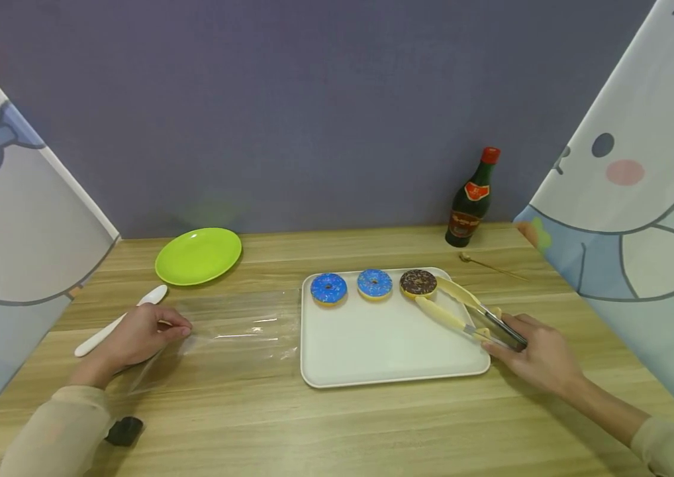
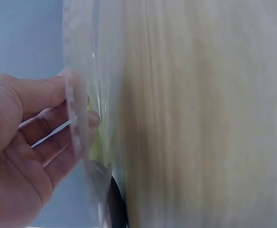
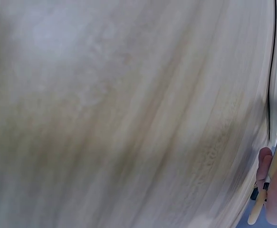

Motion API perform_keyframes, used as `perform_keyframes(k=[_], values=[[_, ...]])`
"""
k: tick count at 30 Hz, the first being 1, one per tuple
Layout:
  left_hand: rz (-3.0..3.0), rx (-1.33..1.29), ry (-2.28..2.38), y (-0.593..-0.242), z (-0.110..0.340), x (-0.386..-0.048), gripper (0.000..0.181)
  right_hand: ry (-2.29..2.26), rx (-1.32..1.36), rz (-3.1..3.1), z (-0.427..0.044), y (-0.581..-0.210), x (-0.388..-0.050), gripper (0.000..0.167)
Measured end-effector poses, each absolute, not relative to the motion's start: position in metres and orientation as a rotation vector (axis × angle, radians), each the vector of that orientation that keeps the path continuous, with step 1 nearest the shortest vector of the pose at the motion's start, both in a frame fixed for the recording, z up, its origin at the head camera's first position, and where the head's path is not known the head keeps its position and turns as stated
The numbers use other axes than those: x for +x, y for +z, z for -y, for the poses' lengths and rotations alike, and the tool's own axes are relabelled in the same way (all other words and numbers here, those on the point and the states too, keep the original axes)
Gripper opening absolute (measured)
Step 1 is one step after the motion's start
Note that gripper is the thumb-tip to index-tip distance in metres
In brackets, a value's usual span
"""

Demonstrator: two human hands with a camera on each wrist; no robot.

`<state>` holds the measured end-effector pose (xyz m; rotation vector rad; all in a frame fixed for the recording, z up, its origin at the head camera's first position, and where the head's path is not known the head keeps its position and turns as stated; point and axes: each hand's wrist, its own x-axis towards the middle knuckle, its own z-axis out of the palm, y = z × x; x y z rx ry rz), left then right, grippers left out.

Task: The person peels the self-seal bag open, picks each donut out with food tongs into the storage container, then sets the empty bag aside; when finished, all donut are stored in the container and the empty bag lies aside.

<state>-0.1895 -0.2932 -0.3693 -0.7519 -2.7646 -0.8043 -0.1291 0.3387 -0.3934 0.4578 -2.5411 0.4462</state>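
My left hand [image 1: 149,331] pinches the edge of a clear plastic bag [image 1: 241,334] between thumb and fingers; the bag stretches right towards the tray. In the left wrist view the film [image 2: 100,61] rises from those fingers. My right hand [image 1: 542,354] grips food tongs [image 1: 492,318] with cream tips. The tips are spread at the chocolate donut [image 1: 418,283], one at its right side and one at its near edge; whether they touch it I cannot tell. Two blue-iced donuts, the left one [image 1: 328,289] and the middle one [image 1: 375,283], lie beside it on the white tray [image 1: 390,351].
A green plate [image 1: 198,256] stands at the back left, with a white spoon [image 1: 101,336] partly behind my left hand. At the back right are a dark bottle [image 1: 469,205] and a thin gold spoon [image 1: 492,266]. Beside my left sleeve lies a small black object [image 1: 124,431].
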Motion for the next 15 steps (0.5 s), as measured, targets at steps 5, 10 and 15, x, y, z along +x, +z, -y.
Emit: perform_keyframes(k=[5, 10, 15], values=[[2.78, -0.742, -0.799, -0.368, 0.2924, -0.1902, 0.01, 0.438, 0.438, 2.56, -0.3376, -0.3931, -0.1293, 0.061], [2.818, -0.7, -0.796, -0.365, 0.2908, -0.1879, 0.008, 0.447, 0.44, 2.558, -0.3368, -0.3938, -0.1294, 0.061], [2.845, -0.667, -0.803, -0.3641, 0.2906, -0.1857, 0.007, 0.46, 0.436, 2.556, -0.338, -0.3945, -0.1295, 0.062]])
